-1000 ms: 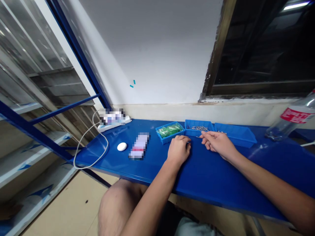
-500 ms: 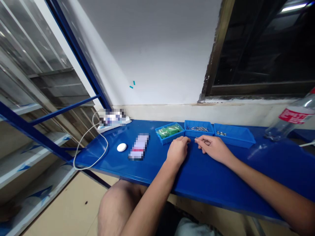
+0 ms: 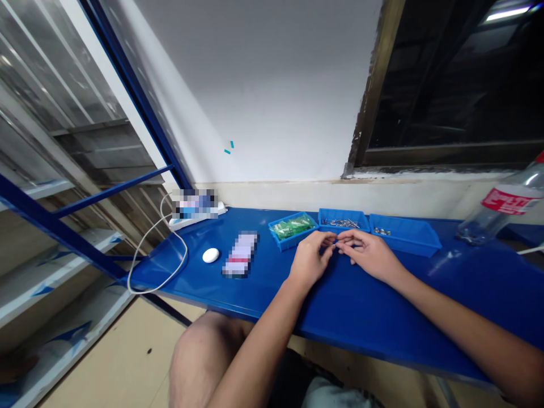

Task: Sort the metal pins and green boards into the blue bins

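My left hand (image 3: 311, 258) and my right hand (image 3: 368, 252) meet at the fingertips over the blue table (image 3: 361, 309). Thumb and forefinger of the right hand are pinched on a tiny, thin, light-coloured piece, too small to name. Against its other end the curled left fingertips and thumb close in. Just behind the hands stands a blue bin with thin metal pieces (image 3: 343, 222). Left of it, a tilted blue bin holds green packets (image 3: 293, 226) with whitish bits. To the right, a longer blue bin (image 3: 410, 241) has a few small shiny metal parts at its left end.
A plastic bottle with a red label (image 3: 508, 198) stands at the right. A blurred-out flat, phone-like object (image 3: 240, 255) and a white oval object (image 3: 211, 255) lie at the left. Behind them are a white power strip (image 3: 198, 217) and a looped cable (image 3: 186, 249).
My left hand has opened from a closed curl, and its fingers and thumb have come to the right hand's fingertips. The right hand has barely moved. The bins are unchanged.
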### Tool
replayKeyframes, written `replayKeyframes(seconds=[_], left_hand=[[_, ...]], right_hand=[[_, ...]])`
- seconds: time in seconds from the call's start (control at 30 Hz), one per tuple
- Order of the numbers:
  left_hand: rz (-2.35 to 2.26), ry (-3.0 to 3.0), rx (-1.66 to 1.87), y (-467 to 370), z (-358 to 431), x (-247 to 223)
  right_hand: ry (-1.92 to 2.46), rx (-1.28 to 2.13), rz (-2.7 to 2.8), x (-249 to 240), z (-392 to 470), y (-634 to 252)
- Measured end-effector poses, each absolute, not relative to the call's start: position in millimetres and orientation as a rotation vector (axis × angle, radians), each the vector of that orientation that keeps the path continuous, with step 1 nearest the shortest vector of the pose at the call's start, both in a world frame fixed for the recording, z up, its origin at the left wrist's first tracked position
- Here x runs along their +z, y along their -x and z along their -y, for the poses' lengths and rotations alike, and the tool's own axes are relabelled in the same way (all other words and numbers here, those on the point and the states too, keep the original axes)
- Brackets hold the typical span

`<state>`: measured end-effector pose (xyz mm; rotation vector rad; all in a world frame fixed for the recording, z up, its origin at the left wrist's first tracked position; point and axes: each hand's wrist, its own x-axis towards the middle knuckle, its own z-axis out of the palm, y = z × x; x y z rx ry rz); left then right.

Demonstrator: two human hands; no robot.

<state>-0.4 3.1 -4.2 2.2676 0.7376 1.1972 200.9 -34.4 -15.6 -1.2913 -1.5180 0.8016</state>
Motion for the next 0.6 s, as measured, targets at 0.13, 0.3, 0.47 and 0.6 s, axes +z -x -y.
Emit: replayKeyframes(seconds=[0.13,0.3,0.47,0.6], left_hand=[[-0.904,-2.169,1.291,1,0,0],[-0.892,-2.170,1.133,1,3,4],[-0.820,-2.171,1.101,0,2,3],[-0.832,-1.965,1.169,-1,-2,-1]], right_hand=[[1.297,0.595,1.452,-14,33,-202],[1.294,0.269,1.601,-3,39,-198],[1.188,0.284,1.792,-1,43,-193],[1.197,0.337,1.778,-2,43,-193]])
